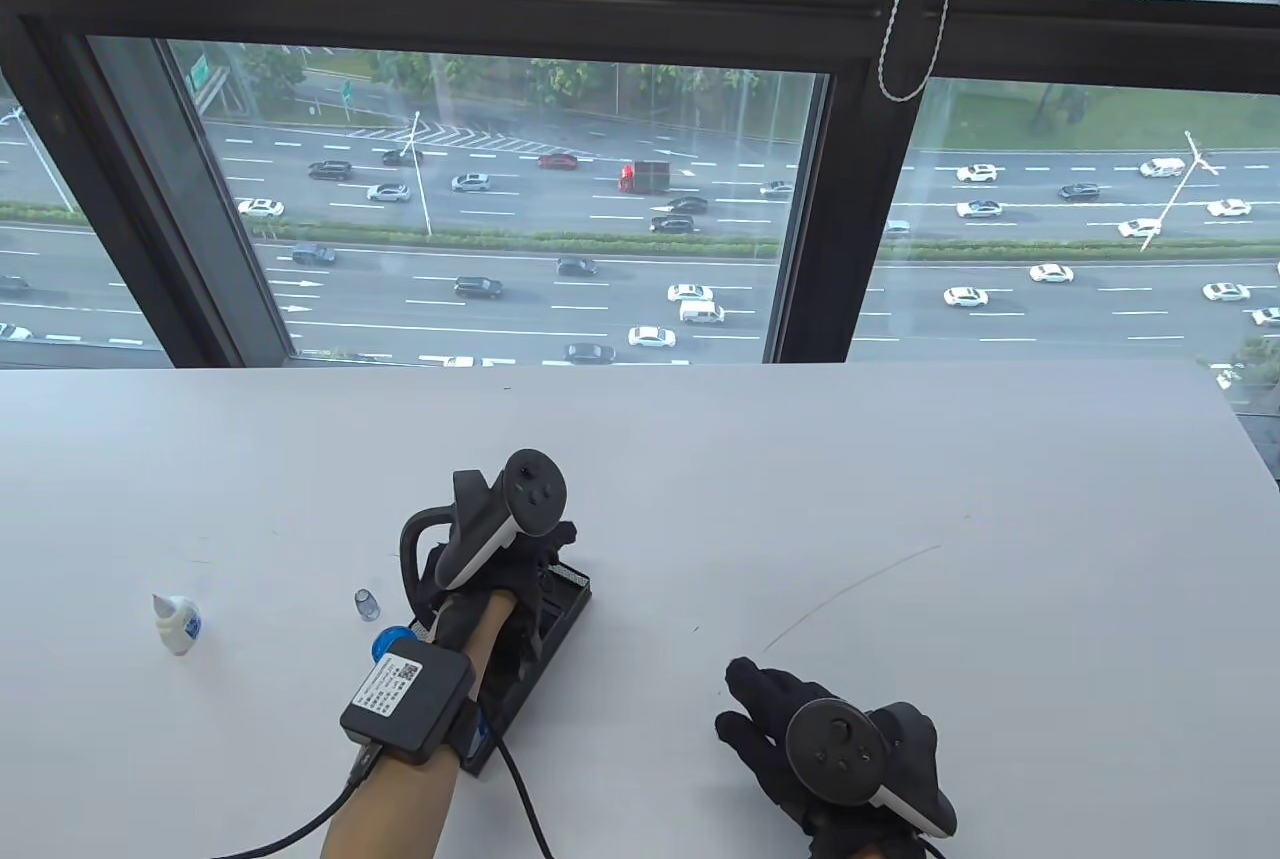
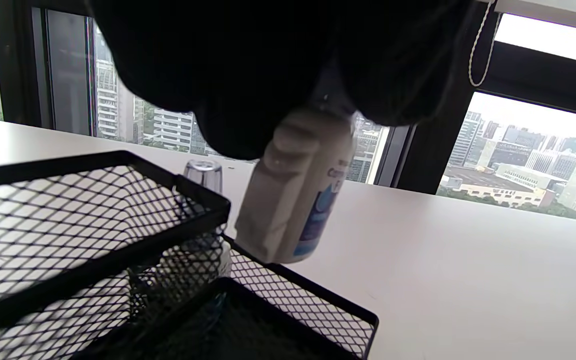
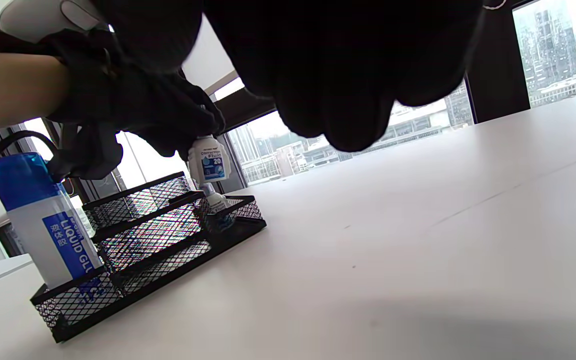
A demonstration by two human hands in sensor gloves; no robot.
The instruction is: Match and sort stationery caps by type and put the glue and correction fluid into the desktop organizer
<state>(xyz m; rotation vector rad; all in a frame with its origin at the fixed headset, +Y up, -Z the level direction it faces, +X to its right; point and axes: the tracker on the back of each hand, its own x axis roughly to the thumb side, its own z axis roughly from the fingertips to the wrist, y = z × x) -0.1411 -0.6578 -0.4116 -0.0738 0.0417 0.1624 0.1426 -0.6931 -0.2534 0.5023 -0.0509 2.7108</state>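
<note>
While your left hand (image 1: 520, 559) hovers over the far end of the desktop organizer (image 1: 570, 599) in the table view, your right hand (image 1: 830, 749) lies flat and slack on the table (image 1: 900, 499), well right of the organizer. One uncapped white bottle (image 1: 178, 623) and a clear cap (image 1: 367, 603) sit left of it — unmatched, I judge.

From the left wrist, your fingers pinch the correction fluid (image 2: 298, 195) at its top, tilted above the organizer's mesh rim (image 2: 203, 200); it could catch that rim and tip out.

From the right wrist, its label reads "Fluid 20"; the glue (image 3: 43, 220), standing in the organizer's near end, reads "LIQUID GL" — partly hidden.
</note>
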